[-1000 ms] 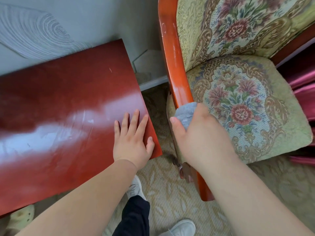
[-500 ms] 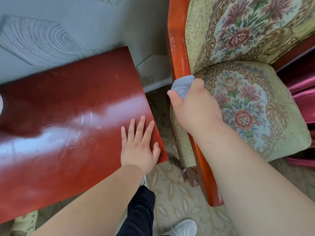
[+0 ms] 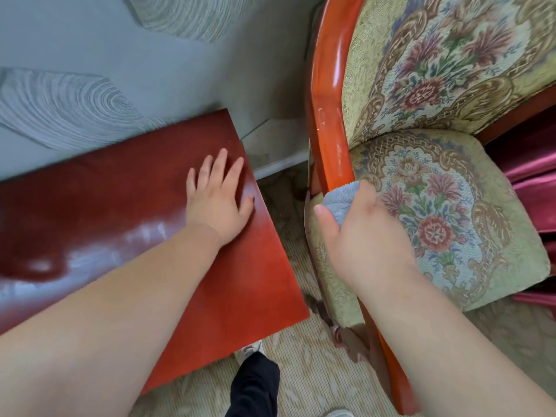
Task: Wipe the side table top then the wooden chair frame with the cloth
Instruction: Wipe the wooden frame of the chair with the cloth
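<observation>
The glossy red side table top (image 3: 114, 212) fills the left of the head view. My left hand (image 3: 218, 197) lies flat on it near its far right corner, fingers straight. The orange-red wooden chair frame (image 3: 328, 115) rises at centre right. My right hand (image 3: 361, 233) grips a bunched light blue cloth (image 3: 343, 201) and presses it against the frame's upright post, where it meets the seat.
The chair's floral cushion (image 3: 436, 212) and padded back (image 3: 436, 61) lie right of the frame. A grey patterned wall (image 3: 90, 70) backs the table. Beige carpet (image 3: 301, 371) shows in the narrow gap between table and chair, with my dark trouser leg (image 3: 255, 383). Magenta curtain (image 3: 535, 182) hangs at far right.
My right hand slid the cloth up the chair post and back down to the seat joint. My left hand shifted farther along the table top towards the wall.
</observation>
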